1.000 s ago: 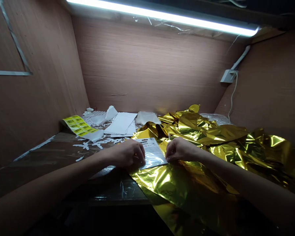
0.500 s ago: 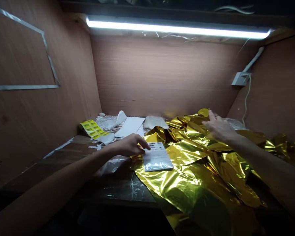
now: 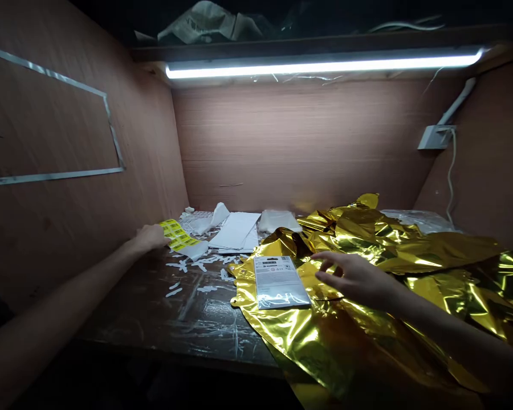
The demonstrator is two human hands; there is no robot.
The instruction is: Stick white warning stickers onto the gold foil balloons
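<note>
My left hand (image 3: 151, 237) is at the left edge of a sheet of yellow labels (image 3: 178, 234), its fingers closed on that edge. Bare white backing shows at the sheet's near end. A flat grey-white packet (image 3: 279, 283) with printed text and a hang slot lies on crumpled gold foil (image 3: 290, 336). Just right of the packet hovers my right hand (image 3: 346, 277), its thumb and fingers apart and holding nothing. Part of the foil is hidden beneath the right forearm.
White sheets (image 3: 235, 230) and a translucent packet (image 3: 279, 221) lie at the back. Torn white strips (image 3: 207, 288) are scattered on the dark tabletop (image 3: 154, 319). Wooden walls enclose the bench, under a tube light (image 3: 325, 67). A socket box (image 3: 435, 137) hangs at right.
My left hand has left the packet and moved left to the label sheet. My right hand has come back from the far foil toward the packet. The view has shifted slightly.
</note>
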